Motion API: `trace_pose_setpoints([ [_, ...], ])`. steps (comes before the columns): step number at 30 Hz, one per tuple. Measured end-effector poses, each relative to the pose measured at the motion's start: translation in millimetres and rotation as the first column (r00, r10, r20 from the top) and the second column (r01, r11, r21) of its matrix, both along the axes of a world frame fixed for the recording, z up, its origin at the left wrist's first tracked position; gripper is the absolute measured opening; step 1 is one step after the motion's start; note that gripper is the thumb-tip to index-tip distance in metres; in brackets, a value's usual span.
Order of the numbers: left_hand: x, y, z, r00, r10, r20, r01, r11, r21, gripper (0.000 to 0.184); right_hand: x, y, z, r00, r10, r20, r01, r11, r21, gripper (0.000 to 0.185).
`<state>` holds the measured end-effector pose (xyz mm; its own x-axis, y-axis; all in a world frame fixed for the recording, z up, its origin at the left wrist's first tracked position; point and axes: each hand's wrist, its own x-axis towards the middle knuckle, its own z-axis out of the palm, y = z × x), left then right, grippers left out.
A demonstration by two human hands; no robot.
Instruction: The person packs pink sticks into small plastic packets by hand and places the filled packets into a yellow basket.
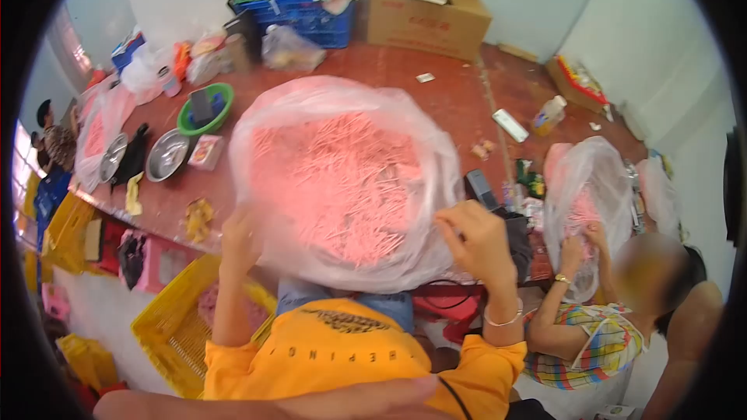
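Observation:
In front of me a large clear plastic bag [440, 159] lies wide with its mouth open on the red table. Inside is a heap of thin pink sticks [350, 194]. At the bag's right rim is my right hand [478, 243], its fingers curled and thumb and forefinger close together; what they pinch, if anything, is too small to make out. My left hand [241, 233] is by the bag's lower left side, smeared by motion, so its fingers cannot be read.
To the right a person [580, 334] reaches into another bag of pink sticks [595, 187]. Metal bowls [167, 155] and a green basin [206, 109] stand left. Below is a yellow crate [175, 319]. A cardboard box [424, 19] and blue crate [327, 23] sit at the back.

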<state>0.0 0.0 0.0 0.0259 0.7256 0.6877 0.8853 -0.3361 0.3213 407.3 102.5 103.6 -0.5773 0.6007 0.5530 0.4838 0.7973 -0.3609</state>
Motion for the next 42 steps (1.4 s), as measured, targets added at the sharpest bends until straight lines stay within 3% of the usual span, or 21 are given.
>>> trace_pose_setpoints([
  [1, -7, 0, 14, 0.997, 0.033, -0.065, -0.03, 0.998, 0.053, 0.03, -2, -1, 3, 1.0, 0.005, -0.031, -0.005, 1.0, 0.03, 0.014],
  [2, 11, -2, 52, 0.999, 0.005, 0.042, -0.006, 1.0, 0.017, 0.032, -1, -4, 5, 0.998, -0.012, -0.066, 0.014, 1.0, 0.018, 0.012],
  [4, 24, -11, 47, 0.996, 0.086, 0.017, -0.087, 0.996, 0.011, 0.035, 5, -6, 10, 1.0, 0.002, -0.025, -0.001, 1.0, 0.007, 0.011],
  [9, 21, -10, 34, 0.997, -0.052, 0.06, 0.051, 0.999, 0.007, 0.036, -8, -16, 11, 0.998, 0.053, -0.045, -0.051, 0.998, 0.041, 0.013],
  [15, 20, -15, 34, 0.99, -0.077, 0.116, 0.083, 0.996, -0.043, 0.035, -19, -28, 20, 0.996, 0.087, -0.007, -0.087, 0.996, -0.02, 0.011],
  [19, 13, -17, 44, 0.997, -0.07, 0.039, 0.066, 0.993, 0.098, 0.035, -16, -35, 22, 0.995, 0.097, -0.031, -0.099, 0.992, -0.072, 0.012],
  [24, 17, -27, 55, 0.988, -0.117, 0.1, 0.11, 0.991, 0.072, 0.037, -12, -35, 23, 0.994, 0.111, -0.016, -0.112, 0.993, -0.048, 0.013],
  [27, 12, -28, 69, 0.995, -0.095, 0.011, 0.092, 0.983, 0.158, 0.038, -10, -38, 26, 0.996, 0.091, 0.001, -0.091, 0.996, -0.021, 0.012],
  [28, 13, -28, 71, 0.986, -0.137, 0.091, 0.119, 0.976, 0.183, 0.038, -9, -40, 28, 0.995, 0.096, -0.002, -0.096, 0.995, -0.012, 0.012],
  [31, 11, -32, 88, 0.99, -0.135, 0.043, 0.119, 0.956, 0.267, 0.037, -9, -38, 24, 0.993, 0.112, -0.042, -0.113, 0.993, -0.023, 0.011],
  [36, 8, -38, 87, 0.991, -0.135, 0.022, 0.127, 0.966, 0.223, 0.031, -13, -41, 15, 0.994, 0.107, -0.037, -0.111, 0.988, -0.11, 0.01],
  [38, 10, -34, 72, 0.98, -0.139, 0.144, 0.121, 0.985, 0.126, 0.028, -14, -38, 14, 0.993, 0.114, 0.029, -0.111, 0.99, -0.082, 0.009],
  [39, 11, -33, 64, 0.971, -0.138, 0.197, 0.126, 0.99, 0.068, 0.027, -14, -32, 0, 0.988, 0.154, -0.028, -0.156, 0.984, -0.089, 0.009],
  [41, 20, -25, 40, 0.963, -0.083, 0.255, 0.119, 0.985, -0.128, 0.026, -18, -21, -21, 0.989, 0.146, -0.016, -0.146, 0.966, -0.213, 0.008],
  [42, 22, -19, 4, 0.991, -0.054, 0.121, 0.073, 0.985, -0.158, 0.026, -17, -16, -30, 0.99, 0.131, 0.053, -0.118, 0.972, -0.205, 0.008],
])
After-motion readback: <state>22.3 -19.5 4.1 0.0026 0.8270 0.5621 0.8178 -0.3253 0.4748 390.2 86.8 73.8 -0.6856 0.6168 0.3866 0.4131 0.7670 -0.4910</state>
